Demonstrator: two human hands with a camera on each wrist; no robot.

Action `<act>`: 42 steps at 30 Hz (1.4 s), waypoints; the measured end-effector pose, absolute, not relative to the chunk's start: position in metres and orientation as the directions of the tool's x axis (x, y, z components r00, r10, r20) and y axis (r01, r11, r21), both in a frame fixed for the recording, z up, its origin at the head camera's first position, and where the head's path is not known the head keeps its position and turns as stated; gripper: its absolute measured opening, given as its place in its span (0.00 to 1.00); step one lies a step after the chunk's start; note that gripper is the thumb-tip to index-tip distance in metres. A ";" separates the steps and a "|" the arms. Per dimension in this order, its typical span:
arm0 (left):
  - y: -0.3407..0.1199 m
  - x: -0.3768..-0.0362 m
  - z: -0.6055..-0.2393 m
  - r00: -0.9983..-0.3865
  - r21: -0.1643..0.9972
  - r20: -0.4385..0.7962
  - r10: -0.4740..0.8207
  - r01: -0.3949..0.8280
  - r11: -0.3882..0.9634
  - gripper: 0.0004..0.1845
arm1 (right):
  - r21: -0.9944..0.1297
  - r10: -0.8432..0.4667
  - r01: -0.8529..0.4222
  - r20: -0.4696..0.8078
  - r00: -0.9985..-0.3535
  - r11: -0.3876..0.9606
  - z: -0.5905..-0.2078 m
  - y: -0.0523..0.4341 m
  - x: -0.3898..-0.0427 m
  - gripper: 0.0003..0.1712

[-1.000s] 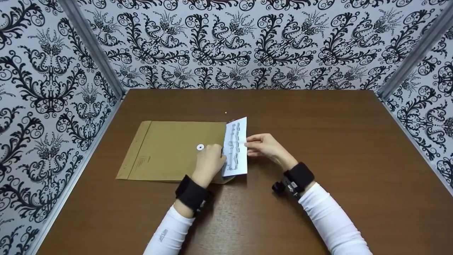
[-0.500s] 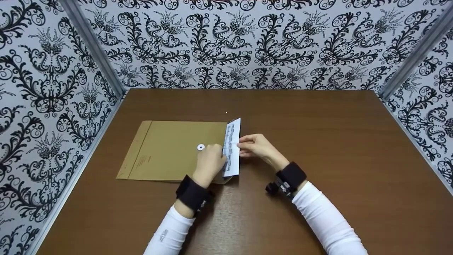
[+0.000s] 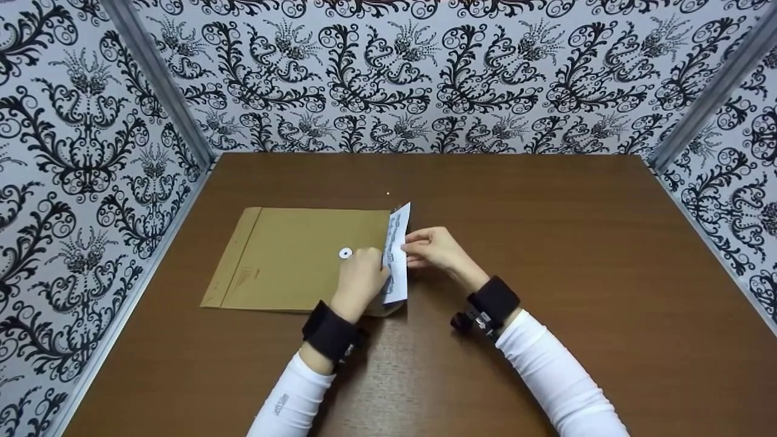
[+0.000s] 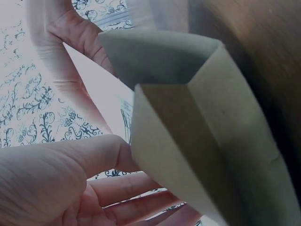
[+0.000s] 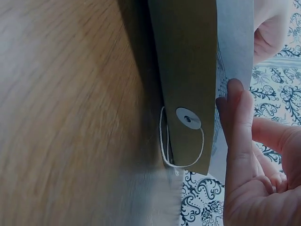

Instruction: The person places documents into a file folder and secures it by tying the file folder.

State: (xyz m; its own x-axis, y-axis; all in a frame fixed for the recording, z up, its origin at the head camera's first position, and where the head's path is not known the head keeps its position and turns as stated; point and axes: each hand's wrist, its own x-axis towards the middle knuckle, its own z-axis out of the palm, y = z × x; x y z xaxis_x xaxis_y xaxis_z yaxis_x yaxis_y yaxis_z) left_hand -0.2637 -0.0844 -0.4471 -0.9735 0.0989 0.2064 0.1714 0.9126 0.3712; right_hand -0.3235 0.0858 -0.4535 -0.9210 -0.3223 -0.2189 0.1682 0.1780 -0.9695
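A brown kraft envelope (image 3: 303, 255) lies on the table with its mouth toward the right. My left hand (image 3: 362, 276) pinches the upper edge of that mouth, lifting it; in the left wrist view the gusseted side (image 4: 188, 122) gapes. A white sheet of printed music (image 3: 397, 255) stands tilted, partly inside the mouth. My right hand (image 3: 434, 252) pinches the sheet's outer edge between thumb and fingers. In the right wrist view the envelope's flap (image 5: 186, 61) carries a white button (image 5: 188, 118) with a loop of string (image 5: 181, 165). The sheet's inserted part is hidden.
The brown wooden table (image 3: 546, 212) extends to the right and in front of the envelope. Patterned walls (image 3: 425, 73) enclose its back and sides. A tiny white speck (image 3: 388, 193) lies behind the envelope.
My right hand has moved left with the sheet, so less of the sheet shows outside the envelope. My left hand has stayed almost still at the mouth.
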 end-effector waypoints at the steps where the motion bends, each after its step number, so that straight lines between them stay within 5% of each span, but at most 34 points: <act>1: -0.085 -0.264 -0.447 -0.974 0.371 0.204 0.099 0.170 0.913 0.07 | -0.968 -0.320 0.170 -0.223 -0.921 0.183 -0.454 0.086 -0.324 0.22; 42: -0.086 -0.266 -0.446 -0.981 0.377 0.179 0.080 0.144 0.915 0.09 | -0.913 -0.352 0.244 -0.357 -0.865 0.326 -0.476 0.057 -0.341 0.14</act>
